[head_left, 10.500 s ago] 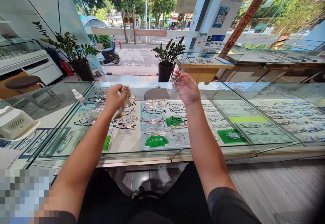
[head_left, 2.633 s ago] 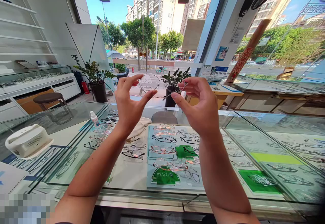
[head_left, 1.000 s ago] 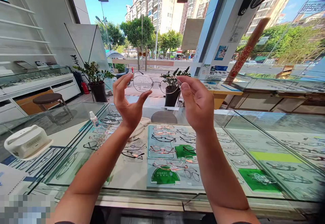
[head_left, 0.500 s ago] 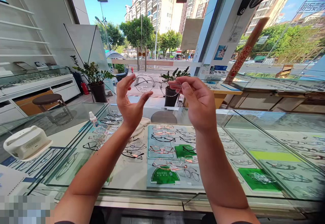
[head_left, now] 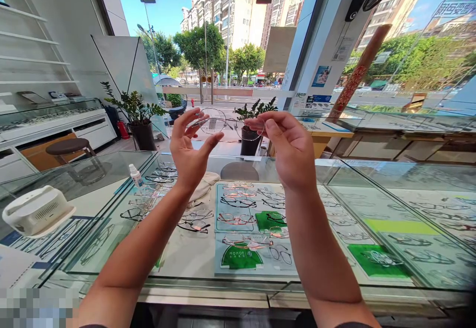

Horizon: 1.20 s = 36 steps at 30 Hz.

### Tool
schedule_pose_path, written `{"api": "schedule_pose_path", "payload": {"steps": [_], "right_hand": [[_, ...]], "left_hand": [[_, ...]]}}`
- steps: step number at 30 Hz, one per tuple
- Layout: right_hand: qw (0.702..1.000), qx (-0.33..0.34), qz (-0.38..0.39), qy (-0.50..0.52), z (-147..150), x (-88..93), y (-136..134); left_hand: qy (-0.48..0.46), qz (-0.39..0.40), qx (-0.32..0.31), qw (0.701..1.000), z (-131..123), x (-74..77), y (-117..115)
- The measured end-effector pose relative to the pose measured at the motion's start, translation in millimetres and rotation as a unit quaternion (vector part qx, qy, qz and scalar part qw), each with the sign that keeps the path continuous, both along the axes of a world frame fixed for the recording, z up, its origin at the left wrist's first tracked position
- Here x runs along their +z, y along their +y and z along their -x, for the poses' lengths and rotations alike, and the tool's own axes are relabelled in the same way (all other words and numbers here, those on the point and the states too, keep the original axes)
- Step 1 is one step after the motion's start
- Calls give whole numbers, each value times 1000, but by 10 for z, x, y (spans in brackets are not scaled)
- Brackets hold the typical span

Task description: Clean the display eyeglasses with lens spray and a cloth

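Observation:
Thin-rimmed round eyeglasses (head_left: 212, 121) are held up above the counter, the lenses clear enough to see the street through. My right hand (head_left: 293, 149) pinches their right side between thumb and fingers, covering part of that rim. Around the left lens, my left hand (head_left: 189, 154) has its thumb spread well apart from its curled fingers. Those fingertips are at the lens's outer edge; whether they touch the frame I cannot tell. Below both hands is a glass display case (head_left: 178, 281) with rows of eyeglasses (head_left: 238, 202) inside.
A white spray bottle (head_left: 136, 175) and a white device (head_left: 37, 211) stand to the left. Green cards (head_left: 241, 257) lie among the frames. Beyond the counter are a stool (head_left: 240, 171), potted plants (head_left: 141, 132) and glass doors to a street.
The left fingers have shifted slightly and spread more behind the left lens, and the glasses have turned a little. The right hand keeps its pinch.

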State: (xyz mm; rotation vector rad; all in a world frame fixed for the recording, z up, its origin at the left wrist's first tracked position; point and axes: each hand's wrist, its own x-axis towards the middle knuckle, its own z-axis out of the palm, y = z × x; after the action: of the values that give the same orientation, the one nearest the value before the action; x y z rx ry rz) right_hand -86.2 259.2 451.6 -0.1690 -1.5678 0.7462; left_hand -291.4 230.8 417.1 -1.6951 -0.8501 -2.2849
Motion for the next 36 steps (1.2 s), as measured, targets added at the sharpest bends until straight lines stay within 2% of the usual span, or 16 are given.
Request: {"api": "schedule_pose_path", "payload": {"steps": [8,13,17,22,30,33,36], "right_hand": [[999,-11,42,-13,-15,-4,24],[994,32,96,-38,-32,-12,59],[983,74,134,-96,-75,3,80],[961,118,142,-204,-69,13,74],[950,178,144,-213,-44,-1,83],[953,165,140,-212,-90,16,65],[964,118,156,-179,-166,32,78]], "left_hand": [[2,17,-125,992,74,26,68],[12,30,-149,988,150,38,111],[52,78,-179,979,238,82,73],[135,157,-238,949,282,156,-52],[185,152,-241,940,181,192,-125],[177,162,-213,947,161,212,-154],[147,177,-198,953,179,246,-186]]}}
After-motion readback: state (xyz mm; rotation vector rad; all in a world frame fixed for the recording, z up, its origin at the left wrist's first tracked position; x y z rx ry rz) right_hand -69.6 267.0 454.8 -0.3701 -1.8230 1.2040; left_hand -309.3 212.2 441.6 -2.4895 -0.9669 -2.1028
